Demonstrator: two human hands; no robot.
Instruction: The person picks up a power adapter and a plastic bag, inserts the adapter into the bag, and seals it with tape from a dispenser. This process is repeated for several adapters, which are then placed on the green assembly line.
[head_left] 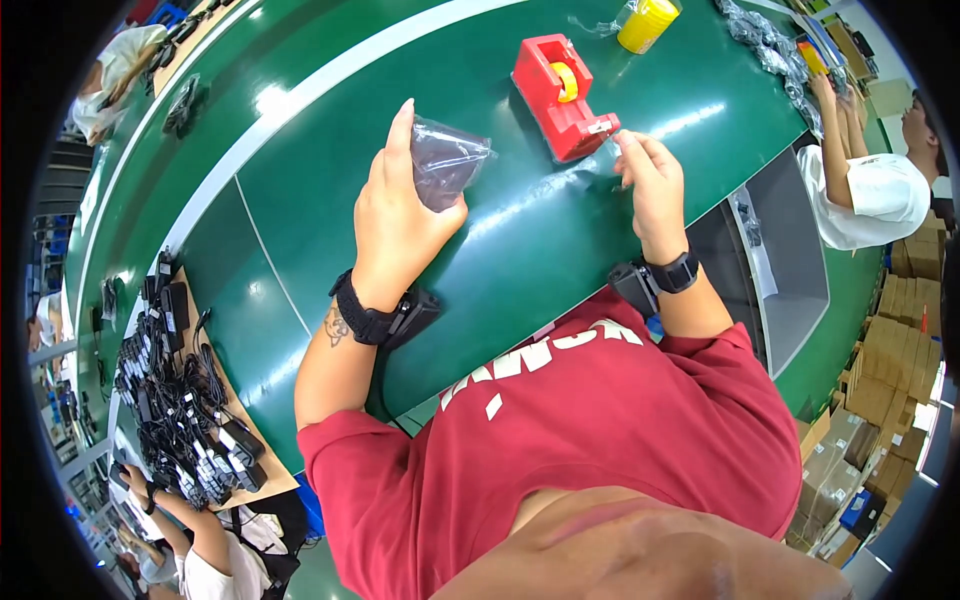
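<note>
Small clear plastic bag (446, 160) with dark contents: held above the green conveyor belt (300, 200), just left of the red tape dispenser (560, 95). Left hand (400, 215): fingers curled around the bag's rear, thumb pressed against its lower edge. Right hand (652, 185): fingertips pinched together at the dispenser's cutter end, apparently on a strip of clear tape; strip itself hard to make out. Yellow tape roll (647, 24) at the far belt edge. Black adapters with cables (185, 410) heaped on a board, far left.
</note>
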